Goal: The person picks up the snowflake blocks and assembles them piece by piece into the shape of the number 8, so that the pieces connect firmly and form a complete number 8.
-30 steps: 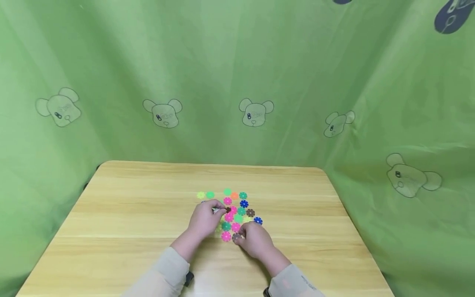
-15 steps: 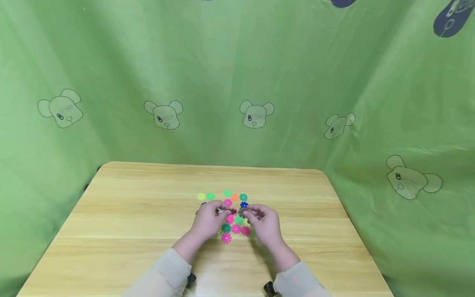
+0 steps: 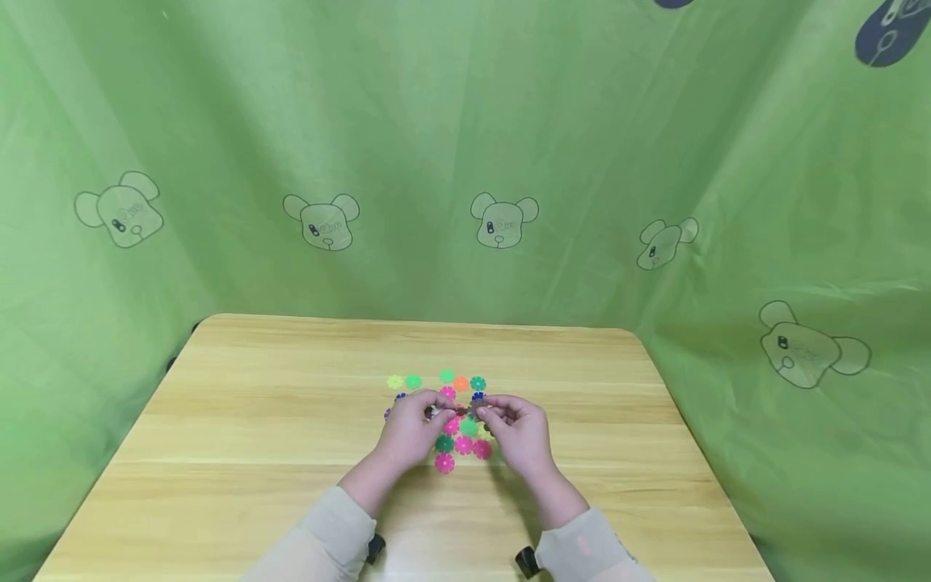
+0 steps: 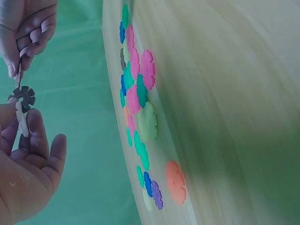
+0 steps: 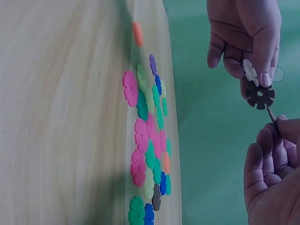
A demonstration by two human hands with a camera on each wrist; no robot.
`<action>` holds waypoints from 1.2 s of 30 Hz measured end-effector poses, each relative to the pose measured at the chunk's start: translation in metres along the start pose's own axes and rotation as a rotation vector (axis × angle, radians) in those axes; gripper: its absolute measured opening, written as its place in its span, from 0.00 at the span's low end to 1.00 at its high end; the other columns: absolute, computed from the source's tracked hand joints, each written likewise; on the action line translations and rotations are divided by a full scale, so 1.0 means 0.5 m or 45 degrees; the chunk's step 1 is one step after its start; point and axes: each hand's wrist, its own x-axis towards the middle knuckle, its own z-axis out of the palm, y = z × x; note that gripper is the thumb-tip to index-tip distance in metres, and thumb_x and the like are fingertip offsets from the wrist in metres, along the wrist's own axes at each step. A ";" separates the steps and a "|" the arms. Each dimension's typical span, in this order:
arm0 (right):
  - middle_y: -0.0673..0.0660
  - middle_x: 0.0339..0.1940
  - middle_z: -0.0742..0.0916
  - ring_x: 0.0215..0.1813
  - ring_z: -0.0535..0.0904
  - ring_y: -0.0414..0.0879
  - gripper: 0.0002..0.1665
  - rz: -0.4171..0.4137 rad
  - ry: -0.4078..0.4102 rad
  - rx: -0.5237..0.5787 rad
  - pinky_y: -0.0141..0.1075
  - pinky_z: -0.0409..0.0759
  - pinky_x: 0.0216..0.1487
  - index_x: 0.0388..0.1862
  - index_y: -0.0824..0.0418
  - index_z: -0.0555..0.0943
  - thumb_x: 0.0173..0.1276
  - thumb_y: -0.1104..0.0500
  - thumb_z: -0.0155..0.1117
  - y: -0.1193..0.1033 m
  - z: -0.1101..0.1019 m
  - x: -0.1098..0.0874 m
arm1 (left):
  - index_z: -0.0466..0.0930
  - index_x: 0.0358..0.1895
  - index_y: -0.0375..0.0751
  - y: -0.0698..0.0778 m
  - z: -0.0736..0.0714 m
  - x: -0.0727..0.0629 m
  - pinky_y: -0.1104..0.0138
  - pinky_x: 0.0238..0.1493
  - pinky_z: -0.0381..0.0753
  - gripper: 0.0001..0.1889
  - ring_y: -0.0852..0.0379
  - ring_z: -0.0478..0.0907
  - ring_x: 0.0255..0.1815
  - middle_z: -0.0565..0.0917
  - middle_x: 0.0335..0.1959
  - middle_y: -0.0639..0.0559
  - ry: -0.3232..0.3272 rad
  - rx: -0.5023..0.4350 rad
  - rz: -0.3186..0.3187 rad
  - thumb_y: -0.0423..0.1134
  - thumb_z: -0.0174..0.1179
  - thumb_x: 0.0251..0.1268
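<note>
Left hand (image 3: 413,426) pinches a dark brown flower piece (image 5: 260,100), with a white piece (image 5: 249,71) touching it. Right hand (image 3: 519,434) pinches a thin brown piece (image 5: 270,113), its edge right up against the dark one. Both hands are above the counter (image 3: 276,404), where lots of bright flower pieces (image 3: 444,463) lie flat.

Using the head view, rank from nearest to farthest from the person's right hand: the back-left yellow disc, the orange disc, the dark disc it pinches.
1. Dark disc, pinched by the right hand.
2. Orange disc, farther back, slightly left.
3. Yellow disc, at the group's back-left corner.
</note>
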 end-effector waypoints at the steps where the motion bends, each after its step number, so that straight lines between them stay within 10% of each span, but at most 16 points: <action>1: 0.62 0.34 0.91 0.35 0.88 0.56 0.09 0.002 -0.001 0.001 0.37 0.89 0.37 0.46 0.71 0.88 0.68 0.72 0.73 -0.002 -0.001 0.000 | 0.87 0.42 0.44 0.001 0.000 0.000 0.67 0.32 0.82 0.02 0.60 0.78 0.31 0.84 0.33 0.56 0.000 -0.002 0.000 0.36 0.66 0.76; 26: 0.69 0.38 0.91 0.29 0.87 0.43 0.08 0.165 -0.018 0.259 0.35 0.89 0.34 0.47 0.80 0.84 0.70 0.76 0.67 -0.008 0.020 -0.002 | 0.90 0.43 0.42 0.006 0.010 -0.014 0.70 0.25 0.81 0.03 0.65 0.76 0.26 0.91 0.41 0.50 0.078 -0.030 0.139 0.33 0.66 0.74; 36: 0.68 0.41 0.91 0.34 0.89 0.49 0.09 0.061 -0.083 0.176 0.36 0.90 0.39 0.48 0.76 0.86 0.70 0.77 0.68 -0.012 0.012 -0.008 | 0.87 0.52 0.37 0.010 -0.008 0.002 0.65 0.44 0.87 0.11 0.57 0.84 0.39 0.88 0.40 0.51 -0.102 -0.201 0.057 0.40 0.64 0.78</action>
